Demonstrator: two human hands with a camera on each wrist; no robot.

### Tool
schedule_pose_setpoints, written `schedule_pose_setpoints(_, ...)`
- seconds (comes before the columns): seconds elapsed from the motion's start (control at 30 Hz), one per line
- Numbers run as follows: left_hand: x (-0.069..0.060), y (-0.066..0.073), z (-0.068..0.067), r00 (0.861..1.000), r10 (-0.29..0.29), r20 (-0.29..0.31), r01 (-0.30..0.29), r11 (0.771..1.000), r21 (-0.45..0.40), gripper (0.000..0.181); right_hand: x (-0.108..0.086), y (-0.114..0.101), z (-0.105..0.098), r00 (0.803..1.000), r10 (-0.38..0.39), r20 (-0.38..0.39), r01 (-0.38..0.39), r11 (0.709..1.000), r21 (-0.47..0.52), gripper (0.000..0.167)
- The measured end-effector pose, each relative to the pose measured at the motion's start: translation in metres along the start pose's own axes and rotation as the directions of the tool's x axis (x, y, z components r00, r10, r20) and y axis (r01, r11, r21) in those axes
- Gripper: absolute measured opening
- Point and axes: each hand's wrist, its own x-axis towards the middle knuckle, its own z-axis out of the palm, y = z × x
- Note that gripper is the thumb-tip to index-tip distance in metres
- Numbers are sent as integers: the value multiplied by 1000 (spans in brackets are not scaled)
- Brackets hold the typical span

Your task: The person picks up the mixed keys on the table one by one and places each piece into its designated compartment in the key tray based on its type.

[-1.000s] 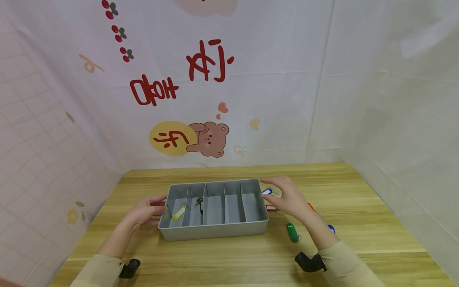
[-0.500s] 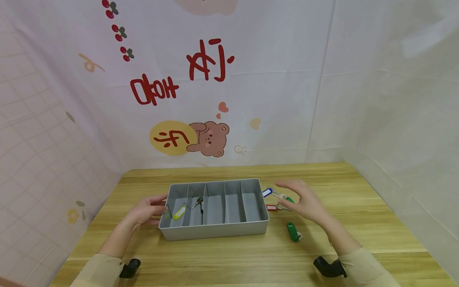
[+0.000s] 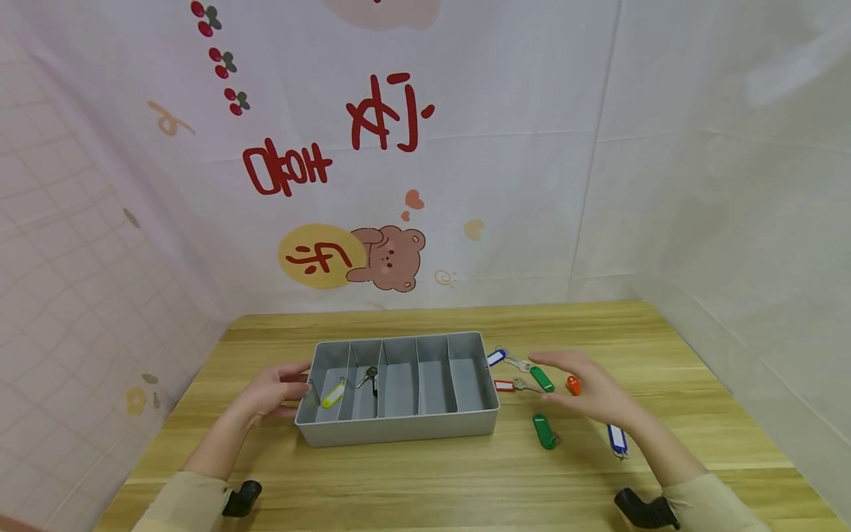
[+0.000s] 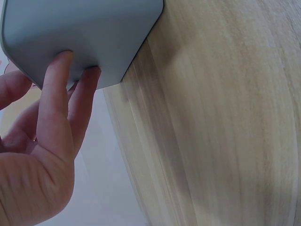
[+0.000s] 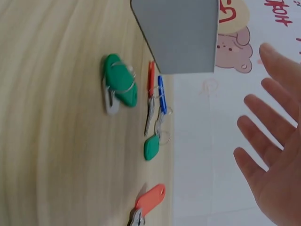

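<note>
A grey tray (image 3: pixel 399 430) with several compartments sits on the wooden table. My left hand (image 3: pixel 269 391) touches its left end; in the left wrist view, fingertips (image 4: pixel 89 77) rest against the outer wall. A yellow key tag (image 3: pixel 334 394) lies in the leftmost compartment, and a key (image 3: pixel 367 377) with a dark piece is in the second. My right hand (image 3: pixel 588 388), fingers extended and holding nothing, hovers right of the tray. Around it lie a blue key tag (image 3: pixel 496 357), a red key tag (image 3: pixel 504 386), a green key tag (image 3: pixel 541 379) and an orange key tag (image 3: pixel 573 385).
Nearer the front lie another green key tag (image 3: pixel 546 431) and another blue key tag (image 3: pixel 617 440), partly behind the right forearm. A printed cloth (image 3: pixel 518 222) hangs behind the table and along both sides.
My right hand has drawn away from the tray's right end, moving right and slightly toward me, uncovering key tags. My left hand and the tray have stayed put.
</note>
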Motion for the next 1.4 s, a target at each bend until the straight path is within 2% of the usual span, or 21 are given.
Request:
schedule_pose_setpoints(0.27, 0, 0, 0, 1000, 3, 7, -3, 1000, 13, 64, -14, 0, -5, 995, 6, 98, -12, 998, 65, 67)
schedule_pose_setpoints(0.43, 1, -1, -1, 1000, 6, 9, -6, 1000, 11, 64, -22, -3, -6, 985, 73, 158, -84, 994, 66, 68)
schedule_pose_setpoints(0.53, 1, -1, -1, 1000, 5, 7, -5, 1000, 7, 64, -26, -2, -6, 978, 85, 191, -101, 992, 71, 67)
schedule_pose_setpoints(0.6, 1, -1, -1, 1000, 5, 5, -5, 1000, 8, 64, -29, -1, -5, 974, 81, 212, -100, 992, 78, 65)
schedule_pose_setpoints(0.73, 1, 0, -2, 1000, 3, 1, -3, 1000, 30, 65, -33, 4, -3, 972, 21, 235, -55, 989, 139, 61)
schedule_pose_setpoints(0.87, 1, 0, -3, 1000, 2, -3, -2, 999, 46, 64, -36, 7, 1, 972, -44, 230, -2, 981, 194, 58)
schedule_pose_setpoints(1.0, 0, 0, -2, 1000, 1, -6, -1, 999, 43, 64, -38, 10, 4, 970, -75, 232, 18, 971, 239, 55)
schedule_pose_setpoints(1.2, 0, 0, -2, 1000, -1, -7, 1, 999, 44, 64, -42, 12, 7, 958, -77, 277, -14, 950, 313, 51)
schedule_pose_setpoints(1.4, 0, 0, -2, 1000, -5, -8, 5, 999, 43, 64, -45, 14, 10, 957, -56, 283, -28, 958, 285, 47)
